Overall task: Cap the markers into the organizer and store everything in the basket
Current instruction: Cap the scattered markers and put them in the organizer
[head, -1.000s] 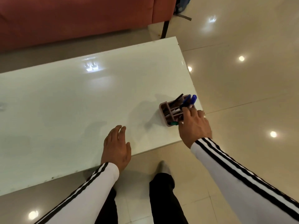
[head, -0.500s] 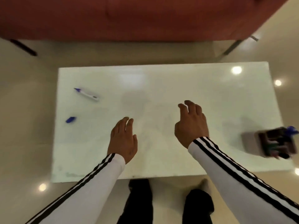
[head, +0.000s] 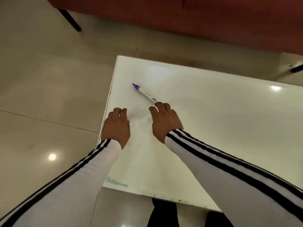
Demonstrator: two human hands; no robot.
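Observation:
An uncapped marker [head: 144, 92] with a white barrel and a blue tip lies on the white table [head: 213, 128] near its left end, tip pointing far left. My right hand [head: 164, 122] reaches toward it, fingers apart, fingertips at the barrel's rear end. My left hand [head: 117, 125] is at the table's left edge with its fingers curled down onto the top. The loose blue cap is not visible, and whether it lies under the left fingers cannot be told. The organizer and the basket are out of view.
A red sofa [head: 213, 22] on dark legs stands just beyond the table's far edge. Glossy tiled floor [head: 49, 95] lies to the left. My dark trouser legs [head: 164, 213] show below the near table edge.
My view has swung left, away from the organizer at the table's right end. Both hands moved to the left end, the right to the marker, the left to where the blue cap lay.

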